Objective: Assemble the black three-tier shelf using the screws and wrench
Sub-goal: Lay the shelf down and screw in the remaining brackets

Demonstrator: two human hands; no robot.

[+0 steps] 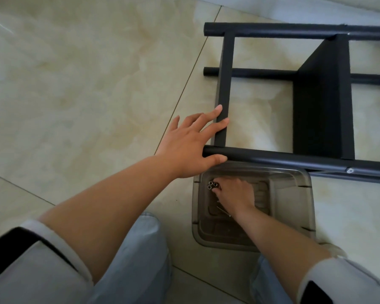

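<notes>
Both forearms are bare. The left sleeve, at the lower left of the frame, is pushed up past the elbow: pale grey-white fabric with a broad black band. The right sleeve, at the lower right, matches it, white with a black patch. Light blue-grey trousers cover the knees along the bottom edge.

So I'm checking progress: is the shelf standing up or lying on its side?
On its side: the shelf has its poles running level along the floor, panels on edge.
</notes>
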